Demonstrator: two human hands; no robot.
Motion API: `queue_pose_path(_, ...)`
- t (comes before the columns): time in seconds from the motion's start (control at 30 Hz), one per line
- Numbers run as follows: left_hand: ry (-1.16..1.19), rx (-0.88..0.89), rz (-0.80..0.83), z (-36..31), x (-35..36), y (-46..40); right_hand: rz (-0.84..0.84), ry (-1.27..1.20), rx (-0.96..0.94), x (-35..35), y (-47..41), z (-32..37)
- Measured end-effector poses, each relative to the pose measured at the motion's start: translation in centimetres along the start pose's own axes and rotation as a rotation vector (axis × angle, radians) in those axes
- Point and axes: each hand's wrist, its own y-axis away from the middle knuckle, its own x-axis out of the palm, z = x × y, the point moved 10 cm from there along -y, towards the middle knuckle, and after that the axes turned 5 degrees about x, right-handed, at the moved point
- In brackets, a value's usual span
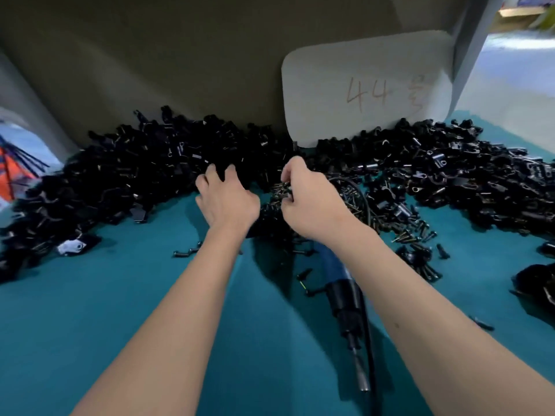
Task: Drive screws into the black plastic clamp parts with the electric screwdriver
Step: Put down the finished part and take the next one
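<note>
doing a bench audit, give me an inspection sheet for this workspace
surface: teal table, bare in the near part.
job's things: black clamps heaped along the back; screws scattered right of centre; screwdriver lying on the table under the right forearm, unheld.
clutter: one clamp with a white patch near left; dark item at right edge, cut off.
grippers: left hand spread, fingers reaching into the clamps; right hand curled, pinching screws.
cables: black cord beside the screwdriver.
surroundings: grey board behind; white card marked 44.
</note>
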Motion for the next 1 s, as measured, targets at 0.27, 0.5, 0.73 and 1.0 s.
queue_pose_path(0.27, -0.035, 0.168, -0.001, 1.2, 0.5, -1.8, 0.031, -0.088, 0.05, 2.0, -1.8, 1.3)
queue_pose_path(0.5, 0.458, 0.061, -0.216, 2.0, -2.9, 2.1, -0.09, -0.347, 0.164, -2.4, 0.0, -4.0)
queue_pose_path(0.73, 1.21, -0.16, 0.0, -0.4, 0.3, 7.5, -0.072, -0.475, 0.08, -3.5, 2.0, -3.7)
queue_pose_path(1.0, 1.559, -0.269, 0.031, 0.7, 1.8, 10.6, -0.002, -0.278, -0.059, -3.3, 2.7, -3.3)
